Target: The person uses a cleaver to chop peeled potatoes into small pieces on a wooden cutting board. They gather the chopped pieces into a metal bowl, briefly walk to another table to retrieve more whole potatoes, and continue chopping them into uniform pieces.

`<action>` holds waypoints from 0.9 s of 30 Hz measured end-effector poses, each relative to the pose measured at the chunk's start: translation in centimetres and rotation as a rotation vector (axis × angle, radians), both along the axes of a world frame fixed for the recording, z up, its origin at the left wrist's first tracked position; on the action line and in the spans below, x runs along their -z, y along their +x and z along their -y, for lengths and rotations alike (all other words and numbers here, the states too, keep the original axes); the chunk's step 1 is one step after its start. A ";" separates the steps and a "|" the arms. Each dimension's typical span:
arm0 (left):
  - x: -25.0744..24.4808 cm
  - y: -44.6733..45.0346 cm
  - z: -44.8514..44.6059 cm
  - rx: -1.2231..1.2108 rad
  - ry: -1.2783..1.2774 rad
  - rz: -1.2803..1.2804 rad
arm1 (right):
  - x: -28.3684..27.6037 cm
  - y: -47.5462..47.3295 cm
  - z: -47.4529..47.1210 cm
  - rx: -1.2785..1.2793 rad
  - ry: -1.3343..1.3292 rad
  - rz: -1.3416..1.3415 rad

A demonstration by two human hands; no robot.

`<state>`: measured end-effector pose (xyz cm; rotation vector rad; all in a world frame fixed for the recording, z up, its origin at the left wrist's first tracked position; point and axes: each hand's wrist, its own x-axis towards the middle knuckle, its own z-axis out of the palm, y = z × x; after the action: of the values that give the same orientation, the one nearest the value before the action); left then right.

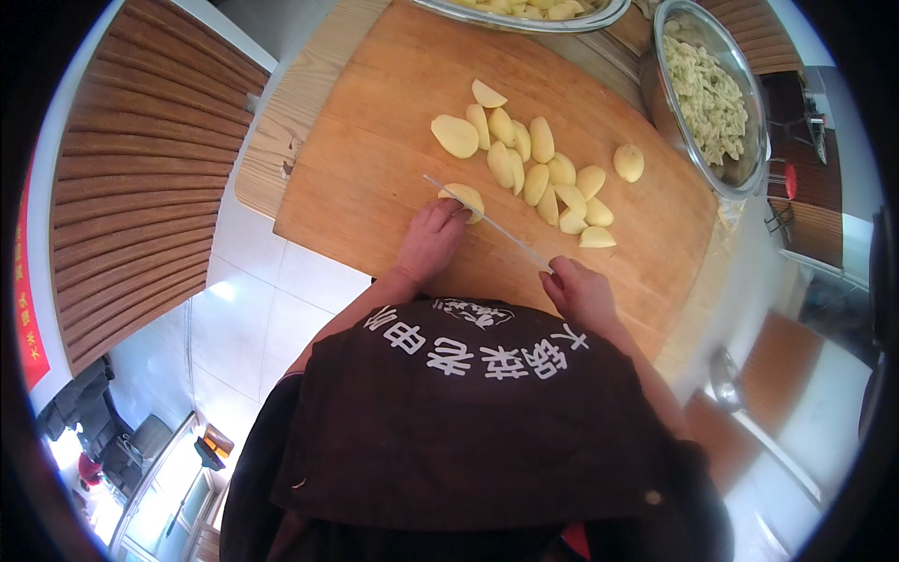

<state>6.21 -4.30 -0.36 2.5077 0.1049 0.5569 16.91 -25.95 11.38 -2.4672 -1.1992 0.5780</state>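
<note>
My left hand [433, 235] presses a peeled potato piece [463, 194] against the wooden cutting board [365, 140]. Across that piece runs the thin blade of a knife [507, 237], seen nearly edge-on from above. My right hand [581, 288] is closed around the knife's handle, which the fingers mostly hide. Whether the blade has gone into the potato I cannot tell. Beyond my hands lie several cut potato wedges [536, 184] in a loose group, with a larger potato half [455, 136] at their left end. One rounded peeled potato [628, 163] sits apart on the right.
A metal bowl of potato pieces [523, 27] stands at the board's far edge. At the far right is a metal basin [755, 151] holding pale green chopped food [706, 102]. A long-handled ladle [730, 393] lies at the right. Tiled floor [246, 295] shows to the left.
</note>
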 end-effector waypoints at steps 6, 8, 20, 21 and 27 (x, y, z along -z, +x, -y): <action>1.5 0.2 -0.4 -0.012 0.028 0.029 | -0.9 0.5 -0.8 -0.031 -0.096 -0.009; 1.7 0.2 -0.3 -0.012 0.030 0.024 | -0.9 0.7 -1.2 -0.040 -0.151 0.002; 1.0 0.5 -1.4 0.063 -0.064 -0.092 | 3.3 0.5 -1.2 0.257 -0.002 -0.149; 0.7 0.8 -1.7 0.058 -0.126 -0.124 | 3.0 0.0 -0.8 0.350 0.025 -0.196; -2.0 7.5 -6.9 0.026 -0.097 -0.014 | 0.3 -0.6 2.3 0.468 0.020 -0.161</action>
<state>13.76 2.55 1.63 2.4153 0.1022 0.5122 16.29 -28.26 11.11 -2.5041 -0.5341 0.6056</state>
